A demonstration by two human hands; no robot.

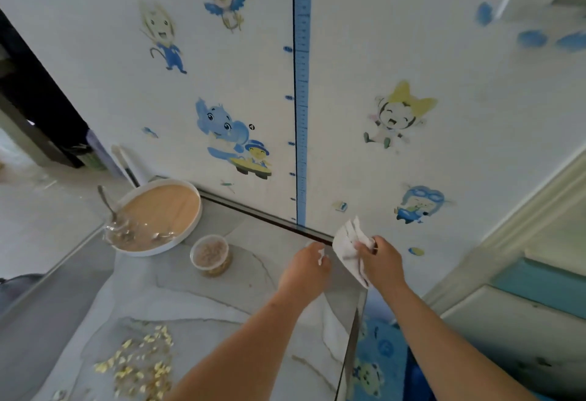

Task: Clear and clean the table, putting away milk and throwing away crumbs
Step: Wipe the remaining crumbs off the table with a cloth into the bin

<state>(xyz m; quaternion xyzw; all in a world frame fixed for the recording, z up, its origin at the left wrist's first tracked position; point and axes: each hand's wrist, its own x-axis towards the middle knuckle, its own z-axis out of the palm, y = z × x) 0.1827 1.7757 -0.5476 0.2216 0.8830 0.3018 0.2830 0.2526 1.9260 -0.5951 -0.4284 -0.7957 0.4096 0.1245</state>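
Gripping a white tissue (347, 246), right hand (382, 262) beside left hand (306, 270), which pinches a small white scrap (321, 256)

Crumbs (139, 361) before tub (211, 254) — tray (193, 221) behind

Pretty sure we're looking at someone's home here, the kid-friendly eating corner. Cartoon animal stickers (222, 127) are covering the white wall (412, 35), a blue height chart (302, 83) is running up it, and a blue cartoon play mat (377, 356) is lying on the floor. A marble-look table (206, 299) is sitting against the wall, carrying a round tray (165, 207), a snack tub (211, 254) and scattered crumbs (142, 359).
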